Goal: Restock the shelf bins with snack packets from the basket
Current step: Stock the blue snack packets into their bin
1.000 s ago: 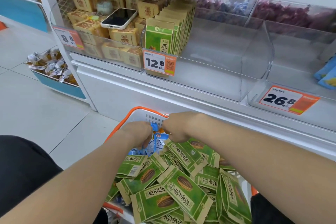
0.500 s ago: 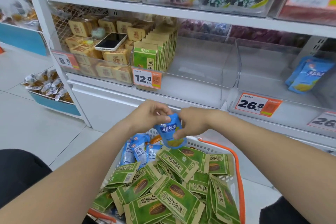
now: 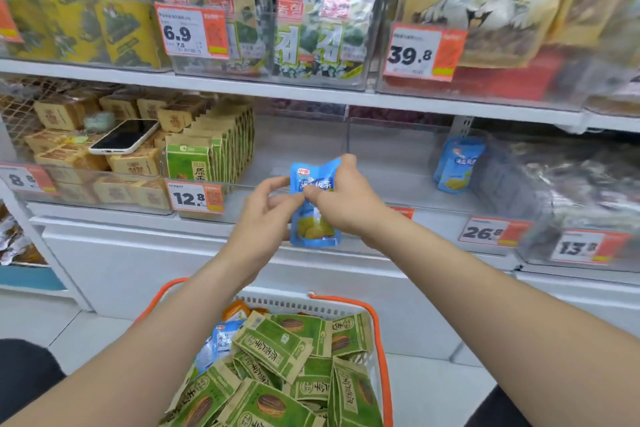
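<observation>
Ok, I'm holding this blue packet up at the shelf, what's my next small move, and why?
Probably carry the blue packet rightward into the clear bin, where matching blue packets already stand. Your left hand and right hand both pinch it, held above the basket, so placing it seems next.

Blue packet with white lettering and a yellow patch low down; green-and-tan packets printed with a brown striped seed; white slotted basket rimmed in orange; white price tags with black digits and an orange panel; white-edged phone, black screen
</observation>
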Motion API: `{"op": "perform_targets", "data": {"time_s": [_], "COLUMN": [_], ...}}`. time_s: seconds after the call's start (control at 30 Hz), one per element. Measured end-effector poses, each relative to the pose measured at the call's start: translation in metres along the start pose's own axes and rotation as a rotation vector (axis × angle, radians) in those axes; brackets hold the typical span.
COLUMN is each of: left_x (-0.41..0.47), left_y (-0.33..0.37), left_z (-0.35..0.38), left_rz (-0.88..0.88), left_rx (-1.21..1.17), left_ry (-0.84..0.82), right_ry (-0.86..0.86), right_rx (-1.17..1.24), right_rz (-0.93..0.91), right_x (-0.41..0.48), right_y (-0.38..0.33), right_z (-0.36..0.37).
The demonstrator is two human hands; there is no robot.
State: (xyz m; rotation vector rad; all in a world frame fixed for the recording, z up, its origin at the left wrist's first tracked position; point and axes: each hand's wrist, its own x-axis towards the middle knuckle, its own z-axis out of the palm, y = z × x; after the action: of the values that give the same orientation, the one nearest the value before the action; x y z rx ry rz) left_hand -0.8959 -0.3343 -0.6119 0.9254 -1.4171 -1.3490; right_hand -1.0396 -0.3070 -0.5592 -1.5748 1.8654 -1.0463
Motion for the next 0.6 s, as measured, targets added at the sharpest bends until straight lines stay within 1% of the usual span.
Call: {"op": "perform_targets", "data": {"time_s": [0.07,0.13,0.23,0.3,0.4,0.5,0.6], "left_x": [-0.001,0.001,0.007,0.013,0.029,0.043,0.058], "left_y": [0.005,0.013,0.029,0.036,0.041,0.041,0.033], "left_z": [0.023,0.046,0.082,0.109,0.153,0.193,0.225], "left_rz": [0.062,0.099,0.142,0.175,0.248,0.299,0.282], "left_rx": [0.084,0.135,0.271,0.303,0.377,0.449,0.474], "left_ry": [-0.082,-0.122,-0.148,-0.178,-0.18,-0.188,-0.184], "right_ry": [0.092,0.146,0.254,0.358,0.492,0.587,0.591], "right_rx": [0.026,0.072,0.3,0.481,0.643,0.63,0.498], "right_rz": [0.061,0.128,0.244,0.331,0.404,0.389,0.329], "right_x": [0.0,-0.003,-0.004,0.002,0.012,0.016,0.013], "right_y": [0.0,0.005,0.017,0.028,0.05,0.075,0.093], "right_z": [-0.018,-0.038,-0.064,-0.082,-0.116,-0.146,-0.163]}}
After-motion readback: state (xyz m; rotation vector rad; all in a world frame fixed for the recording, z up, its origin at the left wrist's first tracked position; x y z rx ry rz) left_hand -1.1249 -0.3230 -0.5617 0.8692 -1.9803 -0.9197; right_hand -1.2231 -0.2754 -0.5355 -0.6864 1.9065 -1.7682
